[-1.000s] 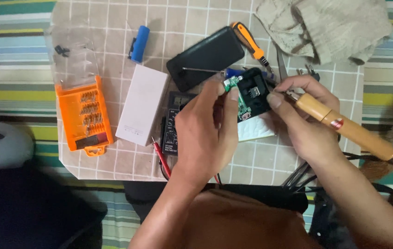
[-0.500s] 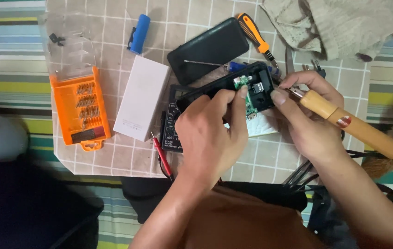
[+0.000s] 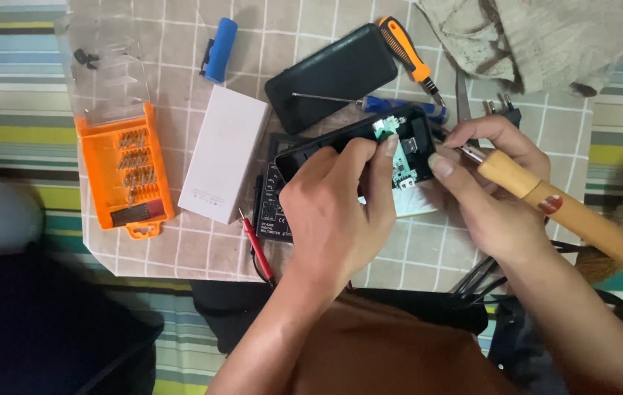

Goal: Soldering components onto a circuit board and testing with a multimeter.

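My left hand (image 3: 340, 205) grips a black open case (image 3: 326, 146) that has a green circuit board (image 3: 403, 157) at its right end. Its thumb and forefinger press beside the board. My right hand (image 3: 490, 197) holds a soldering iron with a wooden handle (image 3: 560, 208), and the metal tip points left at the board's right edge. Under the case lies a black multimeter (image 3: 275, 212) with a red probe (image 3: 256, 245).
An orange bit set (image 3: 128, 172) with its clear lid open lies at the left. A white box (image 3: 223, 153), a blue cylinder cell (image 3: 220, 40), a black cover (image 3: 333, 73), an orange-handled screwdriver (image 3: 406, 51) and a beige cloth (image 3: 531, 36) lie on the checked mat.
The view has shifted slightly. My left hand has turned the case a little, and the iron's tip has come closer to the board's edge.
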